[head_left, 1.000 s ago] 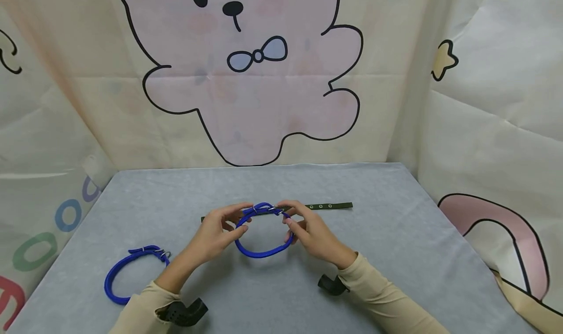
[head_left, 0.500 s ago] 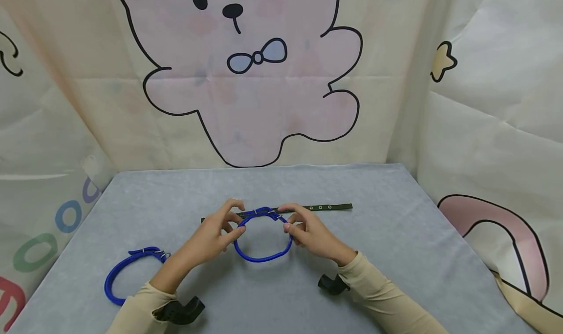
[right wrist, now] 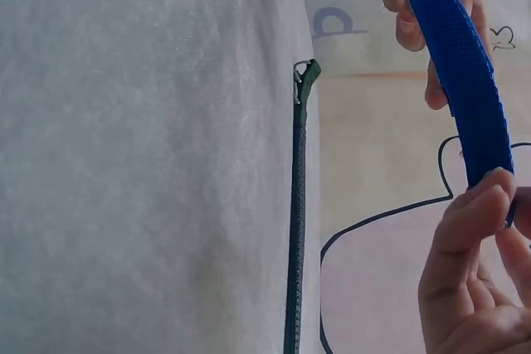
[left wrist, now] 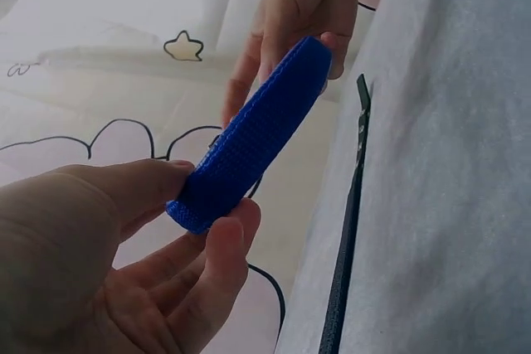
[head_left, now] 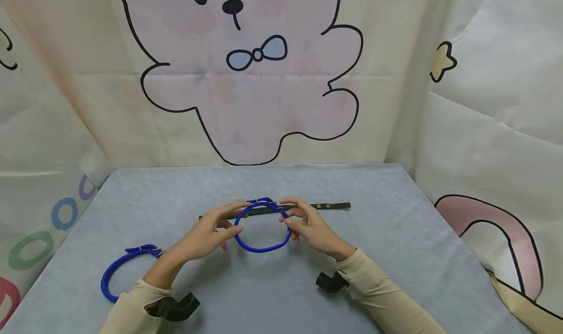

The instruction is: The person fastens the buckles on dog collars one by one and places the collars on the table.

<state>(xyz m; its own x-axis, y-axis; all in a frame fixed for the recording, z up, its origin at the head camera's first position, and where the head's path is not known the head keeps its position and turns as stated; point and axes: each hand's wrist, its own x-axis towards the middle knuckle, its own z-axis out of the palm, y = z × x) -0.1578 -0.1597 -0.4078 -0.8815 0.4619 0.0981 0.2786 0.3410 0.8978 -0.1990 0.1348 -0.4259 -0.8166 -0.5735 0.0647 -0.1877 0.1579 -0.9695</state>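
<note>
- I'd watch for a slip: the left hand [head_left: 202, 234] and right hand [head_left: 314, 231] pinch only the sides of the blue buckled collar [head_left: 259, 250], so a loosened thumb could drop it.
- Uneven pulling might warp its rounded loop of woven webbing, metal hardware at the far side.
- I see it raised above the table [head_left: 264, 300], apart from the dark green eyelet strap [head_left: 334, 206].

head view evenly lit, light diffuse; faint soft-edged shadows on worktop [head_left: 272, 295] below left hand [head_left: 207, 235] and right hand [head_left: 314, 230]. 2 wrist views dimmer, greyer, fine detail slightly soft.
</note>
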